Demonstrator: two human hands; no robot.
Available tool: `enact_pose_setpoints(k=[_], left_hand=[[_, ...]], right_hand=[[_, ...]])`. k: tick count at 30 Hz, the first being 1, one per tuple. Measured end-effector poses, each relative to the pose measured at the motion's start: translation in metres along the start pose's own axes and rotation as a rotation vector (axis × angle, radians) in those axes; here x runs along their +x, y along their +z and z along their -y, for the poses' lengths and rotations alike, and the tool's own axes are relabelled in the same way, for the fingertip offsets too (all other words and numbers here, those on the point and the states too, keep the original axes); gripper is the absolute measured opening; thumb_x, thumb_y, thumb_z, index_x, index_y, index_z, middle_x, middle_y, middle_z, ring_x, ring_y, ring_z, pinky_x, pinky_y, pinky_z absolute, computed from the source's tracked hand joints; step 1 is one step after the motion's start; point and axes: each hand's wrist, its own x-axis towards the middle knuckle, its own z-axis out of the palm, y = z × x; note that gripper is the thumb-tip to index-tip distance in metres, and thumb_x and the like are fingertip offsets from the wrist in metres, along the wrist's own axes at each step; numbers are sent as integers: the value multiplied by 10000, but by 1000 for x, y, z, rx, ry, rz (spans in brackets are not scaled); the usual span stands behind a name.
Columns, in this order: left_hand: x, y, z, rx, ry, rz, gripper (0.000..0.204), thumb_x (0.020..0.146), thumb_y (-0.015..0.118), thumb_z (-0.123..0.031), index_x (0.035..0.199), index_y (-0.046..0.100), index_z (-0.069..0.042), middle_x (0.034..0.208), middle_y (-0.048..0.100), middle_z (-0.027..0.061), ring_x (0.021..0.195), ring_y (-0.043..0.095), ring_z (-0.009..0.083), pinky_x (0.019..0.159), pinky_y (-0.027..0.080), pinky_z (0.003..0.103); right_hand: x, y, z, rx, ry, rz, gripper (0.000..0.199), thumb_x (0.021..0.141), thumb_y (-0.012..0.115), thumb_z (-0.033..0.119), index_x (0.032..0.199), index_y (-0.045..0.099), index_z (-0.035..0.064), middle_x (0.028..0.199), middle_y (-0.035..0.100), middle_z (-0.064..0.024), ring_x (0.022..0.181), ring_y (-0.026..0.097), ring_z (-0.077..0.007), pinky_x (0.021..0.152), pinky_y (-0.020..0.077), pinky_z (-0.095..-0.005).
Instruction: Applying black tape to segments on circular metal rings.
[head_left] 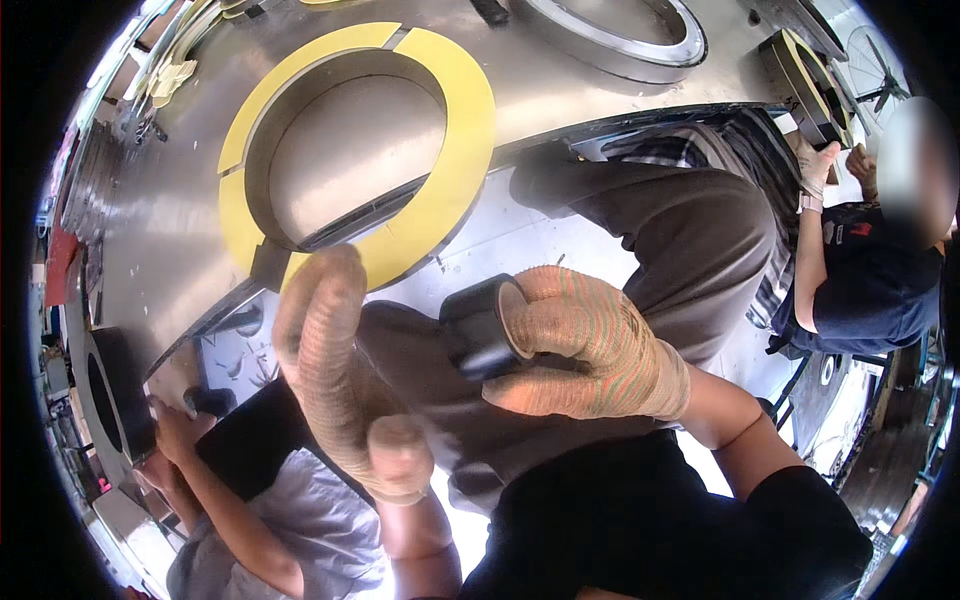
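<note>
The right hand [600,350] grips a black roll [462,335] at one end, its axis pointing toward the left hand [335,375], whose thumb stands apart from its fingers. The yellow ring [474,130] lies beyond both, nearer the left.

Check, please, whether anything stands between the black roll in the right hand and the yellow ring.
Nothing visible stands between the black roll in the right hand and the yellow ring. The left hand is nearby, left of that gap; it overlaps the ring's near edge in view, but contact is unclear.
</note>
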Motion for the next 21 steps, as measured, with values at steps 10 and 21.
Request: enact_pose_setpoints(k=[10,21], left_hand=[[-21,-5,-9,23,-168,123,285,753,867,-190,967,740,-52,981,674,85,965,614,227,884,495,375],[-8,0,-29,211,48,154,445,691,898,-361,989,687,-108,939,635,31,903,626,218,834,511,394]], right_hand=[[0,4,-3,-256,-145,72,268,835,706,348,950,656,111,861,609,-89,776,597,-314,688,472,-436],[0,4,8,-260,-57,167,316,798,734,402,943,651,133,896,631,-96,822,618,-329,716,486,-462]])
